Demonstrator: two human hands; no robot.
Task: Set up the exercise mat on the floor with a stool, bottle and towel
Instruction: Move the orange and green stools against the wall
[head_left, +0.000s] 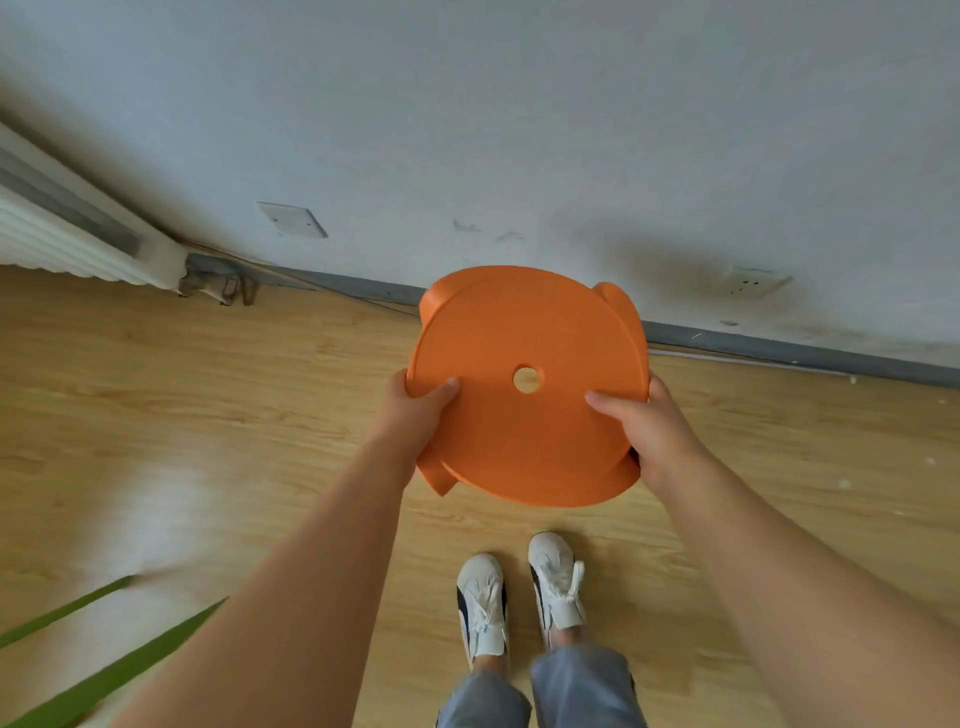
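Above one wood-plank floor (208, 415), before one pale wall (519, 130) with a grey skirting board (779, 348), one white ribbed radiator (67, 234) sits at the far left. One orange plastic stool (519, 431) hangs in the air at the middle of the view, held off the floor between the wall and the person's feet. Its round seat tilts up to face the camera, so its seat-to-leg axis runs away and downward; bits of leg show past the rim, and one round hole (526, 379) pierces the seat. Two hands hold it: the left hand (415, 410) grips the left rim and the right hand (644, 426) the right rim, each thumb lying flat on the seat while the other fingers curl under, out of sight. Two white-and-black sneakers (483, 603) stand side by side below. Two green leaves (119, 670) cross the lower left corner. Two wall plates show: a blank cover (292, 219) and a socket (748, 283).
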